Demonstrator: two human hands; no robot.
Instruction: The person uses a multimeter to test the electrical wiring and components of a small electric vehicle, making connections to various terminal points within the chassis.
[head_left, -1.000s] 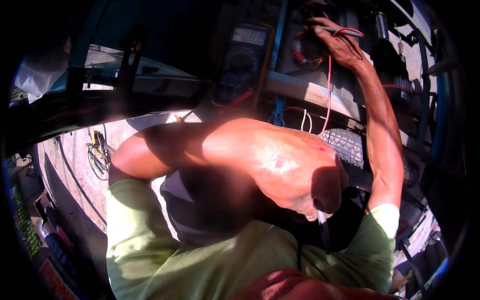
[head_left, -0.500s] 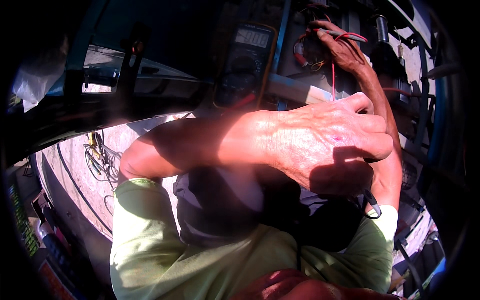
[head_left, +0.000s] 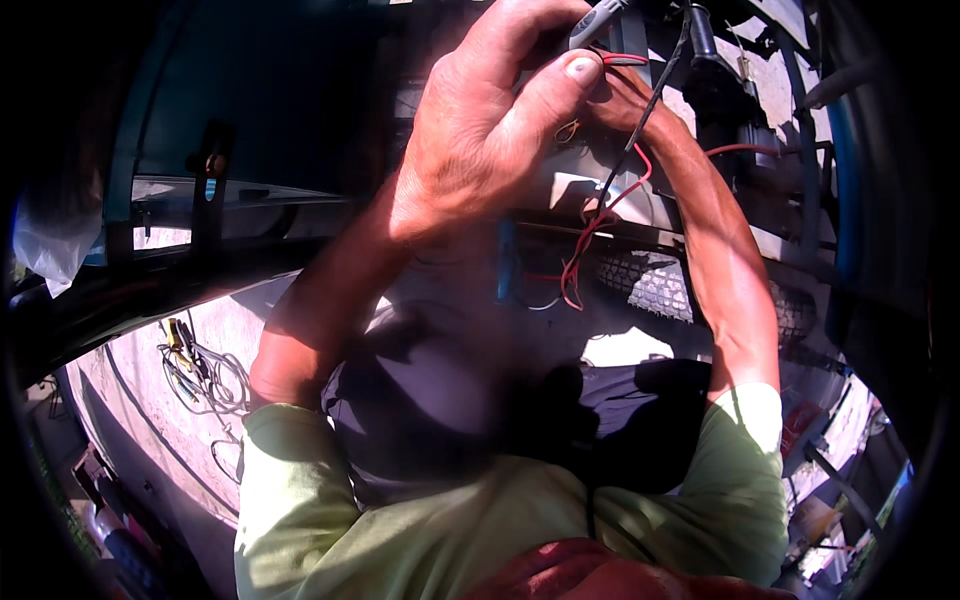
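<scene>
My left hand (head_left: 480,130) is raised at the top centre, closed on a grey meter probe (head_left: 598,20) with a black lead (head_left: 665,80). My right hand (head_left: 625,100) is just behind it, fingertips mostly hidden, at a red-and-grey probe (head_left: 625,60) among wiring in the vehicle frame. Red wires (head_left: 625,205) dangle below both hands with the black lead, and small yellow wires (head_left: 566,132) show between the hands. The multimeter seen earlier is almost wholly covered by my left hand and arm.
A dark panel with a slotted bracket (head_left: 210,170) and a plastic bag (head_left: 55,240) are at left. A tyre (head_left: 655,290) lies below the frame. Cylindrical parts (head_left: 700,30) are at upper right. Tools and cables (head_left: 195,365) lie on the pavement (head_left: 140,430).
My left hand has moved from low centre up beside my right hand, bringing the probe with it. My right hand stays at the wiring. The view has shifted slightly, and more dangling wire shows.
</scene>
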